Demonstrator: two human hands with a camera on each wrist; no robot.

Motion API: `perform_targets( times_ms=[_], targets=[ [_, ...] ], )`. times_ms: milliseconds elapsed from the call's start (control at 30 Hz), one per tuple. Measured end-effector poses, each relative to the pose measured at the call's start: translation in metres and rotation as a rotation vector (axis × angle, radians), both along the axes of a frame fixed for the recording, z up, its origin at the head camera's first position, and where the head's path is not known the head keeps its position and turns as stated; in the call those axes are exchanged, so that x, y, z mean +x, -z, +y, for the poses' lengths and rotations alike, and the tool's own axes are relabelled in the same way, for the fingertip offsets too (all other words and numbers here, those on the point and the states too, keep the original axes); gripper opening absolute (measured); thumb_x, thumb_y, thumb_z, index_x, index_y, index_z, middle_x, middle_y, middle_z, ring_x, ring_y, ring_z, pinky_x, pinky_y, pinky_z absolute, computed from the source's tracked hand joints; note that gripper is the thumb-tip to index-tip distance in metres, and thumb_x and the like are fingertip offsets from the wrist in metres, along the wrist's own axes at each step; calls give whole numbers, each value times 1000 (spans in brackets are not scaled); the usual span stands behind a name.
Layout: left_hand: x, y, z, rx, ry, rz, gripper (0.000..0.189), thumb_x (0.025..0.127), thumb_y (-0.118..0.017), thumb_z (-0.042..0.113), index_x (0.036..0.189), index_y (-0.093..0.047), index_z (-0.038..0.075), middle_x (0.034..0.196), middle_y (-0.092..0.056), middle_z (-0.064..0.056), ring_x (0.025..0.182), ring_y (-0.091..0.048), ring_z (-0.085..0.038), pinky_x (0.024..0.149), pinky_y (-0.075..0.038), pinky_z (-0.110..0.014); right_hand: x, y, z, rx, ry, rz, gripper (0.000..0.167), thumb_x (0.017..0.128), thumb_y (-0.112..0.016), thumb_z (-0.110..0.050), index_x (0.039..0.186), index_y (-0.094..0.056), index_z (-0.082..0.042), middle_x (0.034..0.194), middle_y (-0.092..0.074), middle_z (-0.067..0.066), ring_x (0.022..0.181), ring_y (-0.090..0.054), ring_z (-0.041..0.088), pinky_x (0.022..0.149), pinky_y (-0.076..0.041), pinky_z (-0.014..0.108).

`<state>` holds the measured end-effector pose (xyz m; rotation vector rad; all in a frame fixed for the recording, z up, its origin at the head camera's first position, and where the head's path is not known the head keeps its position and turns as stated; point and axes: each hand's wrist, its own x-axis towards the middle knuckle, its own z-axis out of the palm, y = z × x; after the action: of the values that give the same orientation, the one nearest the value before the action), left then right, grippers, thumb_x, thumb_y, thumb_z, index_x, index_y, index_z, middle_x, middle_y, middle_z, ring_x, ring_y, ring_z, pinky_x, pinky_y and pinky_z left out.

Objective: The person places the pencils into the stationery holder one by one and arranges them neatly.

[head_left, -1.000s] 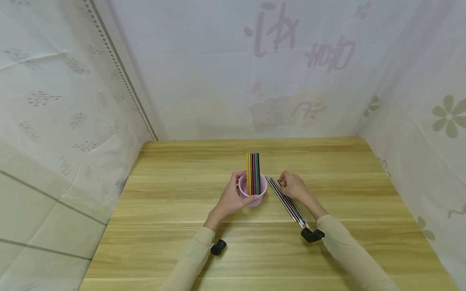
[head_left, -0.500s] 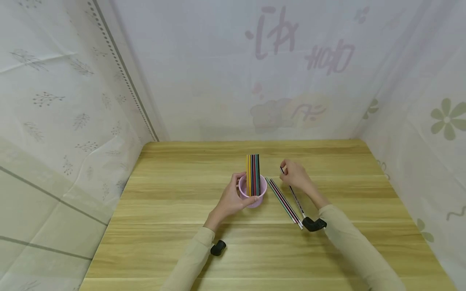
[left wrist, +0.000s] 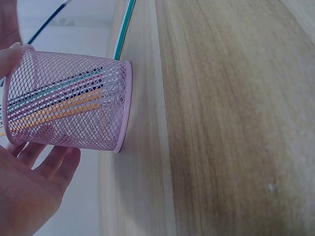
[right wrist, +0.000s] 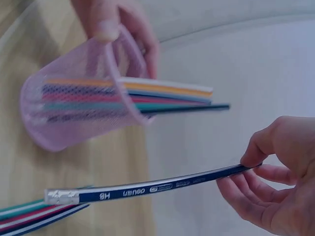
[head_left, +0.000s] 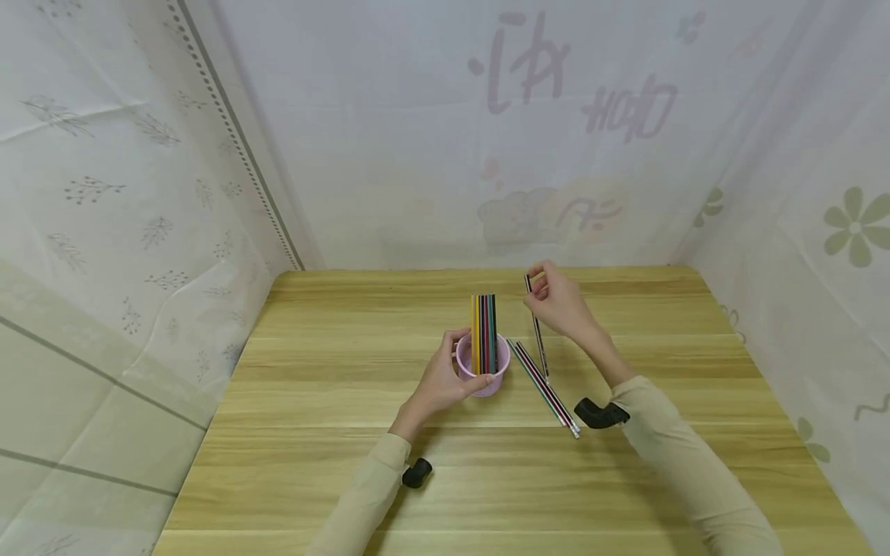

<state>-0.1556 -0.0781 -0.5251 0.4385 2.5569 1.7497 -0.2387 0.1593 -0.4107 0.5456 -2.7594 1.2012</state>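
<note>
My left hand [head_left: 441, 374] holds a pink mesh pencil cup [left wrist: 107, 129] around its upper part, thumb at the rim. Several pencils [head_left: 484, 328] in yellow, red, green and dark colours stand in the cup in a row, their tops above the rim. My right hand [head_left: 562, 305] pinches one dark blue and white striped pencil [right wrist: 162, 187] near its upper end, right of the cup. This pencil slants downward, its silver ferrule end [right wrist: 61, 196] lowest. Below it, a few more striped pencils [head_left: 542, 382], green, red and dark, lie side by side on the table.
A wood-grain table [head_left: 334, 471] carries everything. Printed white curtains [head_left: 389, 154] enclose it at the back and both sides. A black wrist device [head_left: 601, 415] sits at the right cuff, and another black device [head_left: 417, 473] at the left sleeve.
My right hand has picked the striped pencil up from beside the others and moved it up and away toward the table's back, swinging it more upright. The left hand and cup stay put.
</note>
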Motion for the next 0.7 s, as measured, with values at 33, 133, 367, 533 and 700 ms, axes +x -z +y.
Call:
perform_targets(
  times_ms=[33,133,367,533,700],
  targets=[
    [0,0,0,-6,-1,1,88,76,-89,27,147,-38,15,149,-49,-7,125,-57,-26,100,-53,-43,1,-4,-2,-23,2,4,34,89,-60,-6,122,-55,0,96,-67,17,85,-68,30,72,-56,37],
    [0,-1,0,-16,-3,4,88,76,-89,28,147,-37,15,150,-49,-7,126,-57,-26,100,-53,-43,4,-16,-9,-89,4,15,34,90,-58,-6,124,-54,-1,98,-64,15,85,-67,28,70,-54,32],
    [0,-1,1,-11,7,-5,89,77,-89,29,148,-37,14,150,-49,-9,126,-57,-27,100,-54,-44,7,-37,-23,-217,23,92,35,89,-59,-2,123,-55,0,96,-63,14,84,-65,26,66,-53,21],
    [1,-1,1,2,9,10,89,77,-89,27,148,-36,15,149,-49,-9,127,-56,-27,101,-53,-45,6,-41,-36,-348,51,166,34,87,-59,1,121,-56,1,94,-61,12,83,-64,21,63,-55,16],
    [2,-1,0,-3,7,27,90,78,-88,28,149,-35,14,146,-51,-9,127,-55,-26,102,-53,-46,6,-37,-51,-470,43,214,33,86,-59,7,119,-55,5,93,-61,16,82,-62,22,62,-55,14]
  ],
)
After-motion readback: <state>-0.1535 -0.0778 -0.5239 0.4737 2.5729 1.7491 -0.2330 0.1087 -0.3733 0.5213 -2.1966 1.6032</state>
